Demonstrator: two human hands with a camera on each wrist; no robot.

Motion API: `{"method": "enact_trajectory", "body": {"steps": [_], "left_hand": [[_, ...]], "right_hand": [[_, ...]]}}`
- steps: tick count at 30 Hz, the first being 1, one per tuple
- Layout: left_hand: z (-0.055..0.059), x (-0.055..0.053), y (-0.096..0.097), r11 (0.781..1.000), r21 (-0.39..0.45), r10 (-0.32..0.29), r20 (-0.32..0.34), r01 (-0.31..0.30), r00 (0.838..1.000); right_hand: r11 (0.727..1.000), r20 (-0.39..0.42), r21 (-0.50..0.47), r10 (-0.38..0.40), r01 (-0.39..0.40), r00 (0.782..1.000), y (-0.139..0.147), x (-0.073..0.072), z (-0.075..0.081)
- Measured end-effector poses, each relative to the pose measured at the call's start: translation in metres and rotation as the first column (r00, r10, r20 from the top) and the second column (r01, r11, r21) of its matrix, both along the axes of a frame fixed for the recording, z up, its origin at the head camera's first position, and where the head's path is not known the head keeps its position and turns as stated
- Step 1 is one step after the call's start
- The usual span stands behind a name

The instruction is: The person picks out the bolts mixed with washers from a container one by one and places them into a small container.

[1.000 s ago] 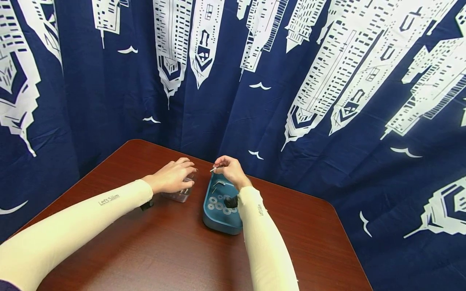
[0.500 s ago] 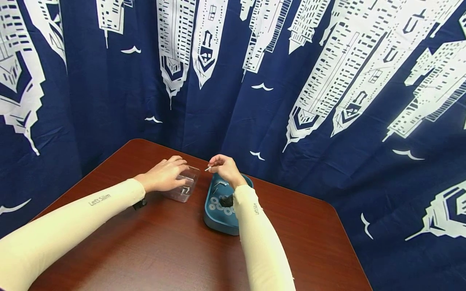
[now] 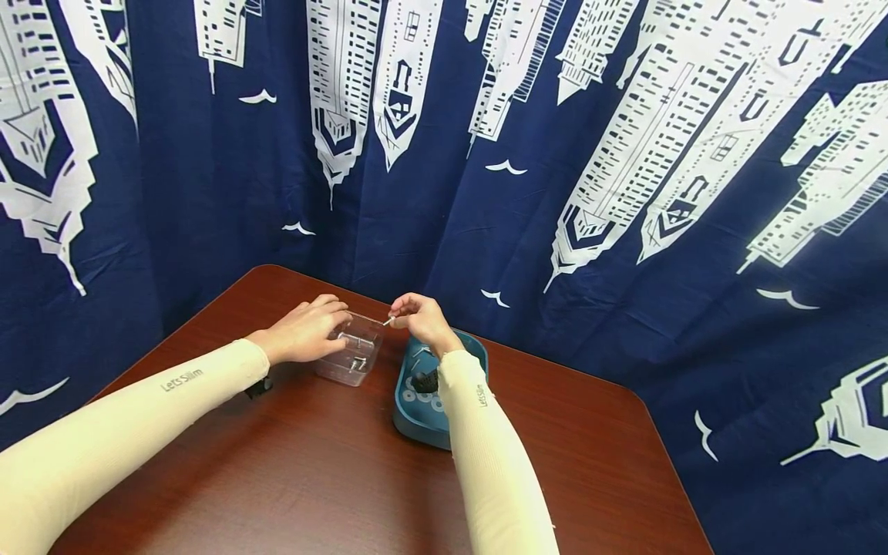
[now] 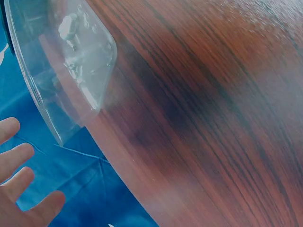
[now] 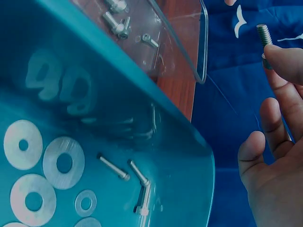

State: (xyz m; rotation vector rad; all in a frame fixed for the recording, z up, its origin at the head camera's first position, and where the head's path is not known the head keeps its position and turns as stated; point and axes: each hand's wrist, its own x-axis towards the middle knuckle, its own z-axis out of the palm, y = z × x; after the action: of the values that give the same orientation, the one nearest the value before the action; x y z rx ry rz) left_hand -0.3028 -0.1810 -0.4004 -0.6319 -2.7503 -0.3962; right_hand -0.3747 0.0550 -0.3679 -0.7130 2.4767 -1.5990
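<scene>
My right hand (image 3: pixel 425 320) pinches a threaded metal bolt (image 5: pixel 264 36) between thumb and forefinger, above the gap between a blue tray (image 3: pixel 419 428) and a clear plastic box (image 3: pixel 338 373). Its other fingers are loosely bent. At the box's left side my left hand (image 3: pixel 304 333) has relaxed, spread fingers (image 4: pixel 19 182); they appear apart from the box in the left wrist view. Several bolts (image 5: pixel 116 24) lie inside the box. The tray holds several flat washers (image 5: pixel 64 162), a few slim screws (image 5: pixel 113 167) and an L-shaped metal piece (image 5: pixel 144 201).
The box and tray stand side by side near the back edge of a brown wooden table (image 3: pixel 312 462). Behind the table hangs a dark blue curtain (image 3: pixel 444 223) with white building shapes.
My right hand has moved left with the bolt, from over the tray toward the box. My left hand has drawn left, uncovering more of the box. The head view has shifted slightly.
</scene>
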Motion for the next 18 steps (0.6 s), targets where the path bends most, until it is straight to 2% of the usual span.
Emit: {"method": "enact_trajectory", "body": {"steps": [8,18], "left_hand": [[-0.002,0.002,-0.009,1.000,0.018,0.017,0.019,-0.018,1.000],[-0.009,0.003,-0.016,0.999,0.010,0.030,0.030,-0.031,0.999]], "right_hand": [[0.999,0.016,-0.009,0.038,-0.038,0.999,-0.014,0.000,-0.002],[0.999,0.042,0.003,0.051,-0.051,0.998,-0.029,0.000,-0.007]]}}
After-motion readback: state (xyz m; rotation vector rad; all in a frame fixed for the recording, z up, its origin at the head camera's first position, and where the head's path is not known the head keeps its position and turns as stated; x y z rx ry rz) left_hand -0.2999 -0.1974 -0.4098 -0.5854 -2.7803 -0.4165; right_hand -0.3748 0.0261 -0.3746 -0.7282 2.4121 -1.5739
